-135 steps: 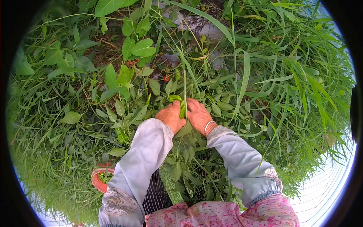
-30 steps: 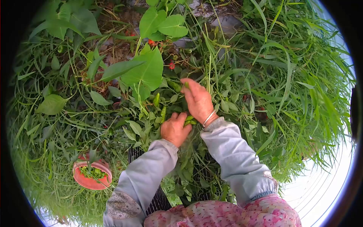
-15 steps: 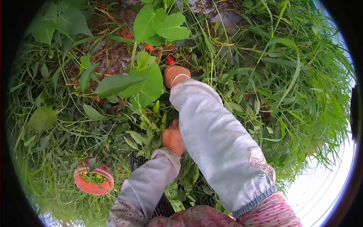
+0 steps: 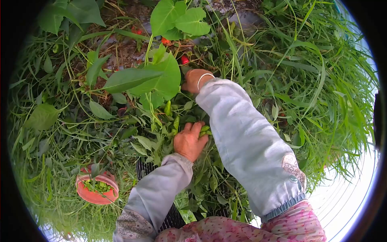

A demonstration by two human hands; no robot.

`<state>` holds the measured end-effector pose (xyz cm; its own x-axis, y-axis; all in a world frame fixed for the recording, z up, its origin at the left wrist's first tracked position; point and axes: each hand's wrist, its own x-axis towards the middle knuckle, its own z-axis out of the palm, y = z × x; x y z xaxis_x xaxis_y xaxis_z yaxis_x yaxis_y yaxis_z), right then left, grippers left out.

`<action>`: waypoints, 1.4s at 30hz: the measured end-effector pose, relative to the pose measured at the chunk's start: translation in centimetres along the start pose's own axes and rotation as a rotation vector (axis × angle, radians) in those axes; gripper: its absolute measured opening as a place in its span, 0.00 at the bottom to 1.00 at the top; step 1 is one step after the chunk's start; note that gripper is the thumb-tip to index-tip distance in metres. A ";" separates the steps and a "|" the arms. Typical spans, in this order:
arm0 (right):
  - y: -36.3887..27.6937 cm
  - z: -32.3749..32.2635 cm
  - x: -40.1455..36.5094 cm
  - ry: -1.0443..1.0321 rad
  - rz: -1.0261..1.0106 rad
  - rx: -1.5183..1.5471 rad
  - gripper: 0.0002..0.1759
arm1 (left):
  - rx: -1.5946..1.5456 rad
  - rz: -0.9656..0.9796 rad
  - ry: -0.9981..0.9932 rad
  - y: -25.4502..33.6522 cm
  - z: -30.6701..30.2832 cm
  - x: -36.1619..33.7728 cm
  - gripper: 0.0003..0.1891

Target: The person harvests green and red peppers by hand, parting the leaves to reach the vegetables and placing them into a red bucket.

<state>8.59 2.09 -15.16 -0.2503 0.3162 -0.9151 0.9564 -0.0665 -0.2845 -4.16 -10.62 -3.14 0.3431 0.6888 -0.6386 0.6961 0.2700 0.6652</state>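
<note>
My left hand [image 4: 190, 139] is curled palm-down around a few slender, glossy green peppers [image 4: 205, 131], which poke out between forefinger and thumb. My right hand [image 4: 195, 80], with a thin silver-coloured bangle [image 4: 204, 76] at the wrist, reaches farther into the plants; its fingers are hidden, so I cannot tell whether they are spread or pinching anything. A small, shiny red pepper [image 4: 184, 59] sits just beyond its knuckles.

A broad, bright green heart-shaped leaf [image 4: 166, 74] stands just left of my right hand and covers the ground there, with a long, pointed dark green leaf [image 4: 131, 80] lying across it. Two more narrow, light green peppers [image 4: 176, 123] show among the foliage near my left fingers. My pale grey cloth right sleeve [image 4: 250, 133] blocks part of the greenery, and long-bladed green grass [image 4: 322, 88] crowds the right side. Well apart, beyond my left forearm, a round pinkish-red plastic bucket [image 4: 96, 198] holds a heap of small green peppers [image 4: 96, 186], a leaf hanging over its far rim
</note>
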 end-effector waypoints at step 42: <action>-2.5 3.6 5.4 -0.060 0.279 0.067 0.18 | -0.037 0.011 -0.023 -0.5 -0.2 -0.3 0.19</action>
<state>4.28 0.57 -20.42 0.0111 0.2204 -0.9753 0.9780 -0.2058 -0.0354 -4.73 -10.89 -3.18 0.3650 0.6765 -0.6396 0.6683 0.2879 0.6859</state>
